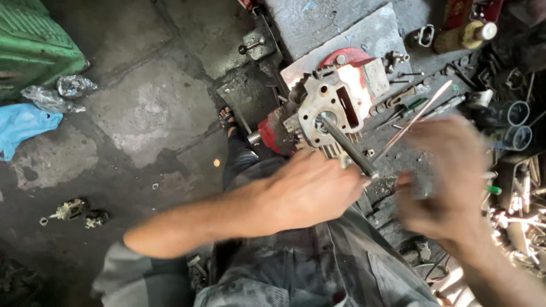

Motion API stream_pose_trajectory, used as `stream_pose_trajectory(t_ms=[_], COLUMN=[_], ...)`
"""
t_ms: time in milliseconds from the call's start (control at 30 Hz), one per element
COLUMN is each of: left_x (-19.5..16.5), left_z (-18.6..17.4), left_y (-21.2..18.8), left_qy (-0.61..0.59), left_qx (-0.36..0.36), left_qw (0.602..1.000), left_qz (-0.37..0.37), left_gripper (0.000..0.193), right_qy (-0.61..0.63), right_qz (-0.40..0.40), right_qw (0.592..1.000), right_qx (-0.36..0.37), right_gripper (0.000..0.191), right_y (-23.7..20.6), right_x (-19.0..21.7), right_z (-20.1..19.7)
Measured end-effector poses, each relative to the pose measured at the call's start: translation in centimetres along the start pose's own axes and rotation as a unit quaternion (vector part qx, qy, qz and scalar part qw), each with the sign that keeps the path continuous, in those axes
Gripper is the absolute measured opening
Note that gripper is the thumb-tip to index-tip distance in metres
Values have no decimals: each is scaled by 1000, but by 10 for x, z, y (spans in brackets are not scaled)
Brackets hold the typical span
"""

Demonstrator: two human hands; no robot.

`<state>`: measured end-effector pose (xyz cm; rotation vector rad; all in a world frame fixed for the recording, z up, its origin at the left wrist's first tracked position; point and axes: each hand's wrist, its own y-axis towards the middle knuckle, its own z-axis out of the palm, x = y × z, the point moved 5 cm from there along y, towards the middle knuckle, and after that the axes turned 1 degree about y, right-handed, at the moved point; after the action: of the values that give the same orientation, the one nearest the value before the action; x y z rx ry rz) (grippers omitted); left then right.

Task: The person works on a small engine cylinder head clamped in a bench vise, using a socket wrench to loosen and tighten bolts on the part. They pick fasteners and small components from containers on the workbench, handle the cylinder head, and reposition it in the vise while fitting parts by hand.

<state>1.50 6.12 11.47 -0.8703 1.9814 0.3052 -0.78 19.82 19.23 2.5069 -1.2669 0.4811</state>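
Observation:
An aluminium engine cylinder head (333, 111) with several holes and cooling fins is clamped in a red vise (276, 135) on the bench edge. My left hand (310, 190) grips a dark metal rod (347, 145) whose tip rests in a hole of the cylinder head. My right hand (449, 176) is blurred with motion to the right of it. It holds a thin shiny metal rod (418, 116) that slants up to the right, above the bench.
The greasy workbench (341, 28) carries bolts, screwdrivers (412, 107), a brown bottle (463, 37) and black cylinders (515, 125). Below lies a concrete floor with a green crate (31, 45), blue cloth (23, 128), crumpled foil and small parts (77, 211). My sandalled foot (227, 119) stands by the bench.

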Motion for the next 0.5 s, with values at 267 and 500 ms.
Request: stream_pose_trajectory(t_ms=[267,500], left_x=[47,83], left_z=[67,28], left_y=[-65,-48], left_qy=[-164,-36], left_qx=[-120,-433], left_qw=[979,847], left_qz=[17,305], left_gripper=[37,57], right_qy=[-343,-155], right_qz=[-100,218], right_qw=[852,741], right_qx=[382,615], right_gripper=[61,73], right_y=[25,15], right_x=[16,-10], right_z=[74,98])
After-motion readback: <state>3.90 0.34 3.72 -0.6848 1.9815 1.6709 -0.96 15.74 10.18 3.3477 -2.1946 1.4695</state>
